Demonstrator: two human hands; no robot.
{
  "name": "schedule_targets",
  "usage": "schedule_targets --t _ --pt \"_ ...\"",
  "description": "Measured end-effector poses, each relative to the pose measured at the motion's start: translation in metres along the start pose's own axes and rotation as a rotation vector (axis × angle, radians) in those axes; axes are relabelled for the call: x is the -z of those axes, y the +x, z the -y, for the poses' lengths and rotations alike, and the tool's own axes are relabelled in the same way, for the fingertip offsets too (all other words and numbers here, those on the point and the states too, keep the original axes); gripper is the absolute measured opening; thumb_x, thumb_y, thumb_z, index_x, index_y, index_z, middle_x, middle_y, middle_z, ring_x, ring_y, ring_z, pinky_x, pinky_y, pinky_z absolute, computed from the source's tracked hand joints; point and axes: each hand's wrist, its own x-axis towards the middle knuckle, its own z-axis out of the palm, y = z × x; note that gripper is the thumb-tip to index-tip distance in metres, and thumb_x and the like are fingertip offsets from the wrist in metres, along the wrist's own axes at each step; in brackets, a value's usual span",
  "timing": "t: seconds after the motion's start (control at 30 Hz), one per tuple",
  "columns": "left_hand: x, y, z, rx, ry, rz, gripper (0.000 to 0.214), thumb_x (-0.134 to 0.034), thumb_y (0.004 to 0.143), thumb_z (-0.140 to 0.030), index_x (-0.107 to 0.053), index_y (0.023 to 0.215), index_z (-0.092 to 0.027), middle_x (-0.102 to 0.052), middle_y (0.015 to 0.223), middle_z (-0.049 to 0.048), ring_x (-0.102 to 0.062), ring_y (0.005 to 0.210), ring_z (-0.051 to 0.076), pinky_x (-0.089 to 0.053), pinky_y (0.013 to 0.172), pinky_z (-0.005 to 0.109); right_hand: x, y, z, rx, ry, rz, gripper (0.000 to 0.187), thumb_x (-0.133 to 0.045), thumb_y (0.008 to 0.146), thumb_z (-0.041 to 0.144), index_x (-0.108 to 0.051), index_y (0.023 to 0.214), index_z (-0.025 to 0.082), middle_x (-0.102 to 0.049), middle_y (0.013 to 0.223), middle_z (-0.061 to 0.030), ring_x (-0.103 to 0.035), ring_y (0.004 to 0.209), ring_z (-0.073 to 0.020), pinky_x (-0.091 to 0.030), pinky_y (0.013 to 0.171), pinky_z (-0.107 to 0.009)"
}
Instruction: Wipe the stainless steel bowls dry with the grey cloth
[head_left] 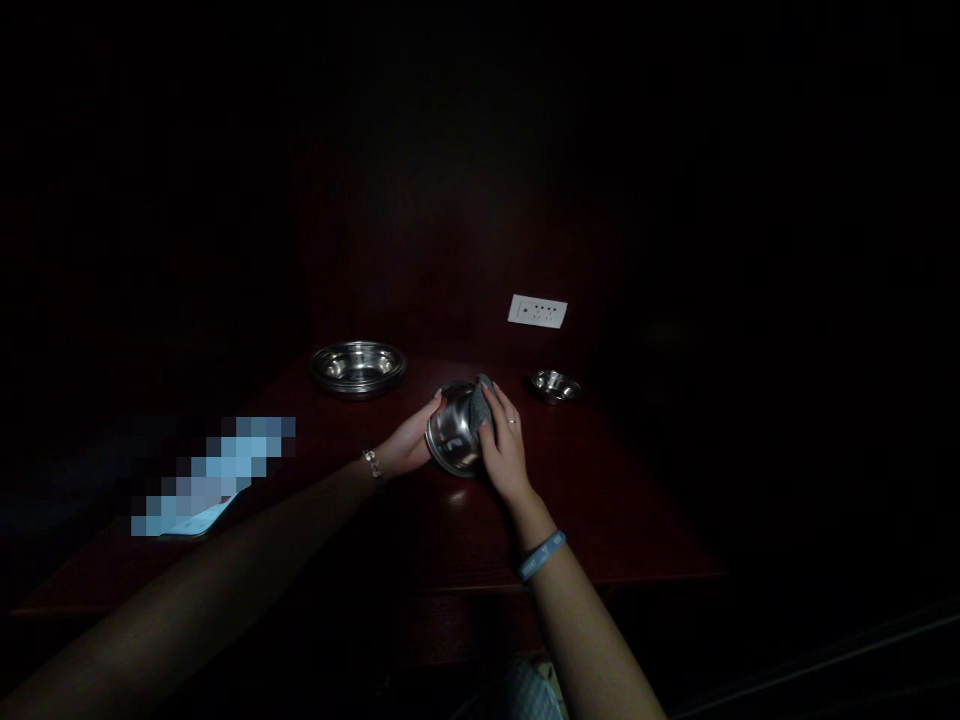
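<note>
A steel bowl [452, 435] is tipped on its side above the dark red table [600, 510], its underside toward me. My left hand [409, 445] grips its left rim, fingers curled round it. My right hand [504, 445] presses a grey cloth [480, 398] against the bowl's right side, fingers closed on the cloth. A ring shows on my right hand, a blue band on that wrist and a bracelet on the left wrist.
A wide steel dish [358, 367] sits at the back left and a small steel bowl [553, 386] at the back right. A white socket plate [537, 311] lies beyond. A blurred light-blue object [210, 480] lies at the left. The surroundings are very dark.
</note>
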Motion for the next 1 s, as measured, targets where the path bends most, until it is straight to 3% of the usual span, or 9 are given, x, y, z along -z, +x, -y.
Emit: schedule_targets --t 0.2,0.67,0.87,1.0 --pt "0.005 0.004 0.001 0.02 -0.067 0.026 0.042 -0.041 0.104 -0.033 -0.06 0.135 -0.013 -0.078 0.113 0.0109 -0.073 0.106 0.023 -0.048 0.107 0.037 0.003 0.0 0.004 0.105 -0.057 0.048 0.05 -0.038 0.101 0.035 -0.047 0.149 0.028 -0.044 0.158 -0.0061 -0.038 0.147 -0.0248 -0.03 0.123 -0.051" --pt "0.01 0.004 -0.002 -0.006 -0.057 -0.034 0.039 -0.045 0.102 -0.029 -0.062 0.134 -0.013 -0.077 0.114 0.0111 -0.074 0.103 0.023 -0.05 0.105 0.036 0.005 0.0 0.018 0.276 -0.187 0.2 0.052 -0.049 0.097 0.038 -0.05 0.148 0.028 -0.04 0.161 -0.007 -0.037 0.148 -0.0281 -0.031 0.123 -0.052" --pt "0.002 0.0 -0.002 -0.013 -0.048 -0.102 0.039 -0.041 0.103 -0.026 -0.063 0.134 -0.014 -0.078 0.112 0.0099 -0.074 0.102 0.021 -0.05 0.105 0.034 0.006 0.001 0.024 0.289 -0.222 0.174 0.046 -0.051 0.096 0.037 -0.057 0.141 0.029 -0.045 0.158 -0.005 -0.038 0.147 -0.0287 -0.031 0.122 -0.053" --pt "-0.004 -0.003 0.0 -0.018 -0.057 -0.083 0.039 -0.039 0.104 -0.026 -0.063 0.134 -0.014 -0.079 0.109 0.0091 -0.073 0.104 0.021 -0.047 0.108 0.034 0.006 0.001 0.025 0.236 -0.241 0.104 0.045 -0.05 0.097 0.037 -0.058 0.14 0.028 -0.047 0.156 -0.0058 -0.039 0.145 -0.0297 -0.031 0.121 -0.053"
